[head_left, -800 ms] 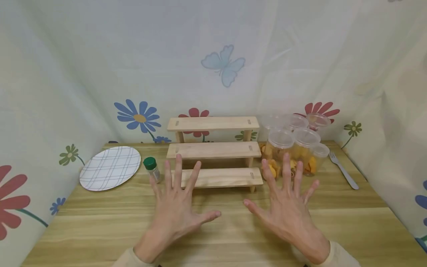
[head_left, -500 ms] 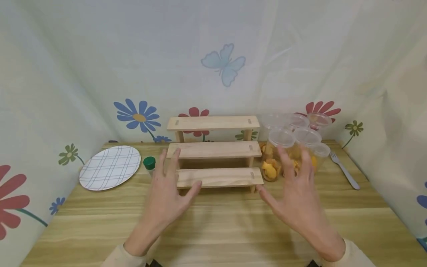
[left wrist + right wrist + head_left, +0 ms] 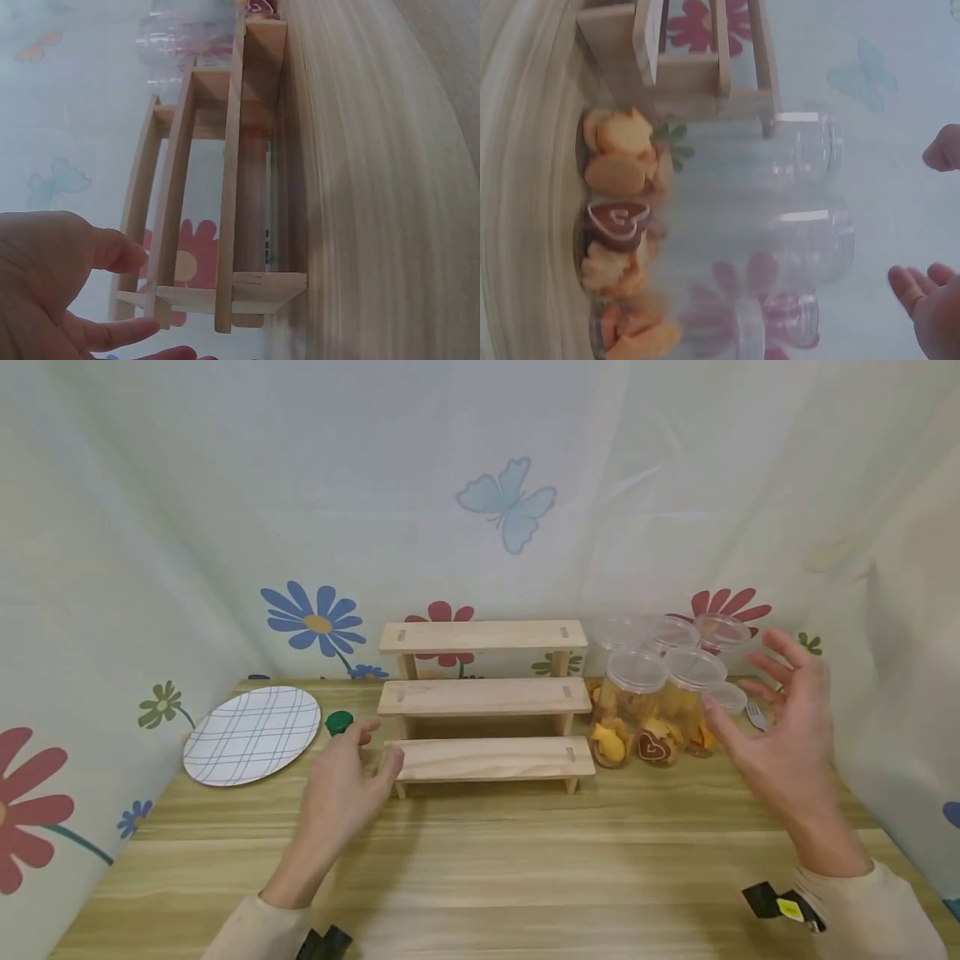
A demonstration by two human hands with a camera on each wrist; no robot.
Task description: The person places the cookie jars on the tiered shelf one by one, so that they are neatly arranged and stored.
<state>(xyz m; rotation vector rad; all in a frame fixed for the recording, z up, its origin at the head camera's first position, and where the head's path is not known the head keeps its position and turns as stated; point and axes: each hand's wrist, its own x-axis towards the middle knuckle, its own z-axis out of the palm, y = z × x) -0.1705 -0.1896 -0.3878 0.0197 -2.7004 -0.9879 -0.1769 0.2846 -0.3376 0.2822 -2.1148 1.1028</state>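
Observation:
My left hand (image 3: 339,797) hovers left of a three-tier wooden stand (image 3: 483,696), fingers loosely bent and holding nothing. Just beyond its fingers shows the green cap (image 3: 339,722) of a small bottle, whose body the hand hides. To the right of the stand, my right hand (image 3: 791,743) is raised beside a group of clear lidded jars (image 3: 636,670), thumb and fingers spread apart. Cookies lie in the bottoms of the front jars, among them a brown heart-shaped cookie (image 3: 619,223). In the right wrist view the fingertips (image 3: 906,291) are apart from the jars.
A white checked plate (image 3: 252,735) lies at the left of the wooden table (image 3: 480,868). Behind the right hand shows part of a fork (image 3: 757,717). A flower-printed curtain (image 3: 360,485) closes off the back and sides.
Both hands were spread over the table before the stand. The left has moved left toward the green-capped bottle, its fingers now bent; the right has swung right and up beside the jars.

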